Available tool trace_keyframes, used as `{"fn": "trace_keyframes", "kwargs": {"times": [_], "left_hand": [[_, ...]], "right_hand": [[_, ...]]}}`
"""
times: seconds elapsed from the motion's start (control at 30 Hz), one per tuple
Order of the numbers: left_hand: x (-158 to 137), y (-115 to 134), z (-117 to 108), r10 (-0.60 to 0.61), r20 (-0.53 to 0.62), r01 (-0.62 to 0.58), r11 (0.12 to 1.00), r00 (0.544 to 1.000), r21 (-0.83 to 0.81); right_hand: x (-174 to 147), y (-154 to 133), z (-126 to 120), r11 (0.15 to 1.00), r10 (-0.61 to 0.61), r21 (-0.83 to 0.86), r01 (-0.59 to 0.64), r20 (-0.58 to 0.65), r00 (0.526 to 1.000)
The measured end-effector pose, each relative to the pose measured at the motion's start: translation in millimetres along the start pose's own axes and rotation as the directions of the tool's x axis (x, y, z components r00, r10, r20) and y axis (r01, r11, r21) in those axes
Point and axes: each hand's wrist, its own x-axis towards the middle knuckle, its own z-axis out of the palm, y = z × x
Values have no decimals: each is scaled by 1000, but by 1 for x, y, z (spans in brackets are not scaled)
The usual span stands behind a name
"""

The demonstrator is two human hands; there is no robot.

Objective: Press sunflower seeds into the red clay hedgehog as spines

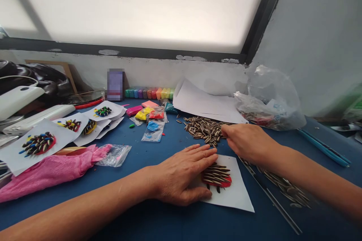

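Note:
My left hand [186, 175] lies flat with fingers outstretched over the left side of a white paper sheet [240, 192]. Beside its fingers, a red clay shape [227, 183] on that sheet bristles with striped sunflower seeds [216, 174] in rows; dark seeds stick out below it like legs. Part of this figure is hidden under the hand. At the right edge of a loose sunflower seed pile [202, 128], my right hand [250, 141] is closed with its fingers pinched together. Whatever the fingertips hold is too small to make out.
More seeds [285, 186] and a thin metal rod [271, 196] lie under my right forearm. Finished-looking seed figures on paper [19, 158] and a pink cloth [56, 169] are at left. Clay packets [152, 126], paper sheets [203, 101] and a plastic bag [274, 98] stand further back.

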Motion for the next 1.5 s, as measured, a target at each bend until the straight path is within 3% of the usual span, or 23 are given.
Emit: {"fn": "trace_keyframes", "kwargs": {"times": [0.17, 0.27, 0.37, 0.7, 0.87, 1.27, 1.5], "left_hand": [[0, 0, 0, 9, -12, -9, 1000, 1000, -5], [0, 0, 0, 2, -7, -2, 1000, 1000, -9], [1, 0, 0, -13, 3, 13, 1000, 1000, -7], [1, 1, -2, -6, -3, 6, 999, 1000, -40], [1, 0, -1, 3, -11, -4, 999, 1000, -49], [0, -3, 3, 25, -32, -25, 1000, 999, -10], [1, -4, 2, 32, 2, -32, 999, 999, -17]], "right_hand": [[-36, 7, 1, 988, -21, 149, 33, -79, 997], [-60, 10, 11, 867, -49, 479, 138, -193, 980], [-77, 7, 19, 757, -39, 622, 203, -267, 963], [-95, -12, 44, 806, -87, 507, 307, -412, 907], [-99, -12, 51, 793, -137, 503, 345, -404, 904], [-98, -24, 60, 786, -108, 507, 354, -451, 886], [-94, -27, 60, 809, -111, 448, 380, -517, 848]]}}
